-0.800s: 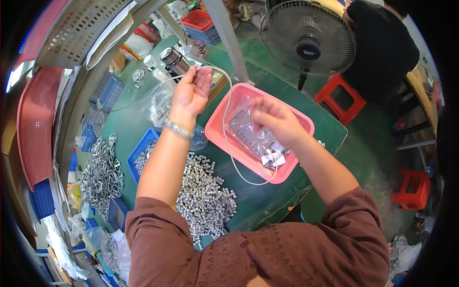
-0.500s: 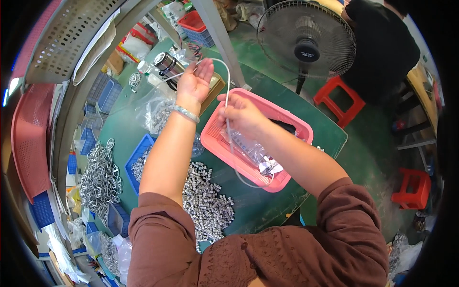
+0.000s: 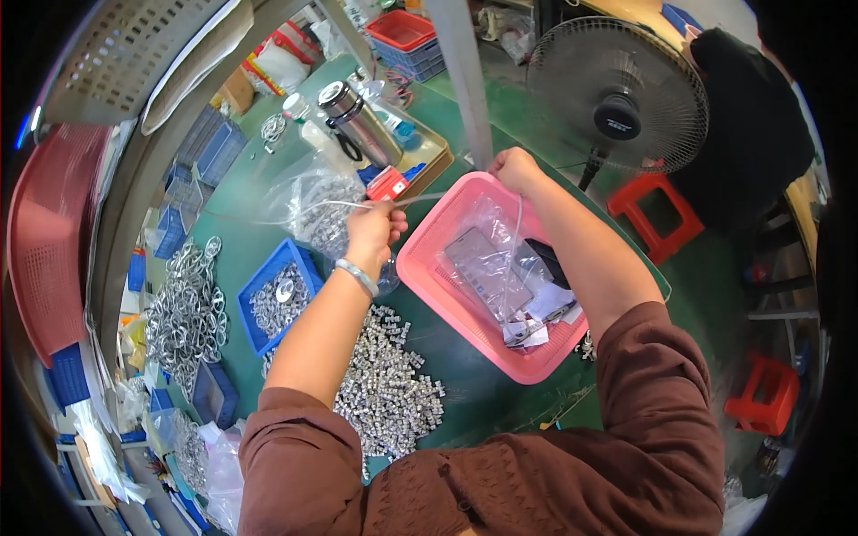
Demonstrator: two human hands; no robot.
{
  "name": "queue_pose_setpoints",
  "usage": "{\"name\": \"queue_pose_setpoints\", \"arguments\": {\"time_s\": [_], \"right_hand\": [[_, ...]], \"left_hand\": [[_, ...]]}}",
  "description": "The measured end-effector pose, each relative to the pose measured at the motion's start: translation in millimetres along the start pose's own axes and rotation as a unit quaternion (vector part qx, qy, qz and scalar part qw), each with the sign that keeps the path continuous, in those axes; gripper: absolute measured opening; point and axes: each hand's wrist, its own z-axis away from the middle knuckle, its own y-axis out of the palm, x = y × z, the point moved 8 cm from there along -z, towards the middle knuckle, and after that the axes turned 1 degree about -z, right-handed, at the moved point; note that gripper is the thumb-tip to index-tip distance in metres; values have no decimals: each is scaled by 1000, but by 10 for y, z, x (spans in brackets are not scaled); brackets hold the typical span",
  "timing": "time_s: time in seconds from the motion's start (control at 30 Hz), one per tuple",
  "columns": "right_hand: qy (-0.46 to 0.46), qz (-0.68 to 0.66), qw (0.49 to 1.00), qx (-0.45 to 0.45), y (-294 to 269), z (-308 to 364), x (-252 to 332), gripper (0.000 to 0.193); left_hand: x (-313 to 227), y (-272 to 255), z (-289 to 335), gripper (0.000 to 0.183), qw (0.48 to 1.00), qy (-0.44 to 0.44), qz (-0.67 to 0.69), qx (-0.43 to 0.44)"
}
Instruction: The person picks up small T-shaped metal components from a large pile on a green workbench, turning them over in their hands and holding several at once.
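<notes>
Compared with the earlier frames, the left hand (image 3: 374, 234) is no longer open and palm up; its fingers are now curled closed around the white cable (image 3: 420, 199). The right hand (image 3: 516, 170) is no longer above the middle of the pink basket (image 3: 518, 364) and is now at the far rim, fingers curled in; the cable rises toward it, but whether the fingertips grip it cannot be told. The cable extends to the left of the left hand and also runs down inside the basket; its loop no longer hangs over the near wall. The basket stands on the green table (image 3: 478, 406) and contains a flat grey device (image 3: 487, 268) in clear plastic, white papers (image 3: 547, 304) and a black object (image 3: 545, 261). To its left lie a pile of small metal pieces (image 3: 389, 389), a blue tray (image 3: 253, 317) of metal parts, a heap of metal rings (image 3: 186, 313) and a clear bag (image 3: 313, 201) of parts. A metal flask (image 3: 362, 125) stands tilted in view near a shallow tray (image 3: 438, 156). Beyond the table are a grey post (image 3: 463, 76), a fan (image 3: 617, 112), 2 red stools (image 3: 657, 214) and a person in black (image 3: 746, 134).
</notes>
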Motion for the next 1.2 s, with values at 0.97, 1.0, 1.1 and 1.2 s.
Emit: {"name": "queue_pose_setpoints", "arguments": {"time_s": [0.97,1.0,1.1,1.2], "right_hand": [[-436,71,894,83,1287,2513,1841,17],[-459,68,880,101,1402,2699,1855,15],[-516,65,843,134,1693,3173,1841,15],[-557,98,807,172,1968,3603,1708,15]], "left_hand": [[1597,-3707,3909,11,908,146,-156,-359],[1722,-3728,4024,11,900,151,-183,-365],[2123,-3795,4326,13,878,168,-227,-387],[2474,-3807,4539,20,845,164,-310,-404]]}}
